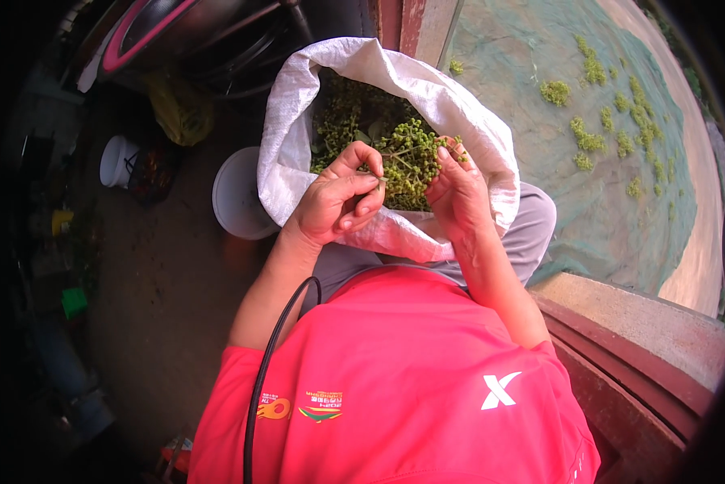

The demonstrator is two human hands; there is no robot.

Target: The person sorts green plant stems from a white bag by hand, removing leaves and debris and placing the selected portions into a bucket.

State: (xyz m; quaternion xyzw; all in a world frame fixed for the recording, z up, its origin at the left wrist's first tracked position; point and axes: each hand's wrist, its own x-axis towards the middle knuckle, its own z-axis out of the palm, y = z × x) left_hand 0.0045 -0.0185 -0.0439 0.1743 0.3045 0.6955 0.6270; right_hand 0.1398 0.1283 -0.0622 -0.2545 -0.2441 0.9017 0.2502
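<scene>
A white woven sack (467, 109) stands before me with its rim rolled outward. Inside lie many clusters of small green berries (407, 165) on thin stems, with some leaves among them. Over the sack's near side, my left hand (338, 198) is closed in a pinch, thumb against forefinger; a tiny greenish bit shows at the tips, too small to name. Opposite it, my right hand (462, 194) pinches a sprig of green berries between thumb and fingers, at the right part of the opening. The sack's lower contents are hidden.
A white bucket (240, 194) stands left of the sack, and a smaller white bucket (118, 161) farther left. A yellow bag (181, 113) lies near a pink-rimmed basin (141, 32). At right, a green net sheet (588, 218) carries scattered berry clusters, beyond a red-edged sill (620, 367).
</scene>
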